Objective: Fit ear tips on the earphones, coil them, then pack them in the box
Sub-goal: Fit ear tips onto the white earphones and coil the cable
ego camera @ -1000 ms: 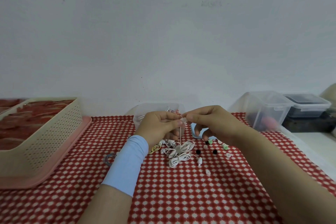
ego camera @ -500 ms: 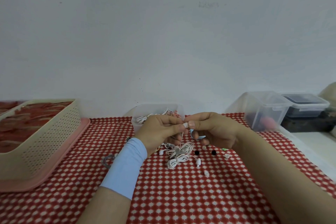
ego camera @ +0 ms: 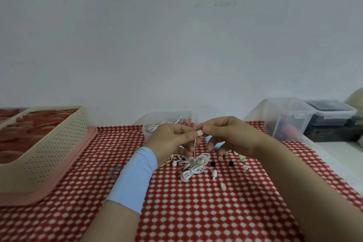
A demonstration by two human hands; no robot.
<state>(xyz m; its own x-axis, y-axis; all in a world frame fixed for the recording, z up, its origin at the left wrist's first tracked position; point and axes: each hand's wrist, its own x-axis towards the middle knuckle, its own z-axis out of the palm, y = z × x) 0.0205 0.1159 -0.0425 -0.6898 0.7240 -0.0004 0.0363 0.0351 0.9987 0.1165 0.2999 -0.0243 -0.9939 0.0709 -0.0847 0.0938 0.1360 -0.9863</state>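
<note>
My left hand (ego camera: pixel 172 141) pinches a white earbud (ego camera: pixel 199 133) at its fingertips, and its thin cable hangs down to the white earphone bundle (ego camera: pixel 193 165) on the red checked cloth. My right hand (ego camera: pixel 229 135) meets it from the right, thumb and forefinger pinching at the earbud's tip; an ear tip there is too small to make out. A second earbud (ego camera: pixel 214 174) lies loose on the cloth. Loose ear tips, white (ego camera: pixel 223 186), green (ego camera: pixel 242 158) and black (ego camera: pixel 212 163), are scattered to the right of the bundle.
A small clear box (ego camera: pixel 169 118) holding earphones stands behind my hands. A cream perforated basket (ego camera: pixel 51 149) on a pink tray sits at the left. A clear lidded tub (ego camera: pixel 284 118) and a dark-filled container (ego camera: pixel 330 112) stand at the right. Rubber bands (ego camera: pixel 115 171) lie by my left wrist.
Both hands dipped slightly and stayed joined at the earbud; the right hand's fingers shifted on its tip. The bundle on the cloth has not moved.
</note>
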